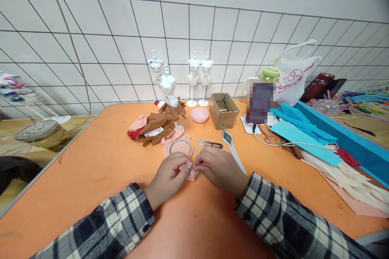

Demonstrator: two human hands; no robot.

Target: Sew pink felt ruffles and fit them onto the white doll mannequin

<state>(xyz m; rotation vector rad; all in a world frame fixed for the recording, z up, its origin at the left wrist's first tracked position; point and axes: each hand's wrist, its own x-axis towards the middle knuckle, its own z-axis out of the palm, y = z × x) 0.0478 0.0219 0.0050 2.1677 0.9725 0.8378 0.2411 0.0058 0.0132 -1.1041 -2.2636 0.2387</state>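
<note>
My left hand (pixel 169 175) and my right hand (pixel 219 168) meet at the middle of the orange table (pixel 97 170). Both pinch a small piece of pink paper (pixel 191 174) between their fingertips. Just beyond them lie a roll of clear tape (pixel 180 147) on pink scraps and a small pair of thread snips (pixel 209 143). A white doll mannequin (pixel 169 89) wearing a brown paper skirt stands behind, with brown and red paper pieces (pixel 150 129) at its foot.
Three more white mannequins (pixel 194 81) stand by the tiled wall. A pink bowl (pixel 199 114), a cardboard box (pixel 223 110), tweezers (pixel 232 147), scissors (pixel 266 134), blue and cream paper sheets (pixel 304 133) and a plastic bag (pixel 293 75) fill the right side.
</note>
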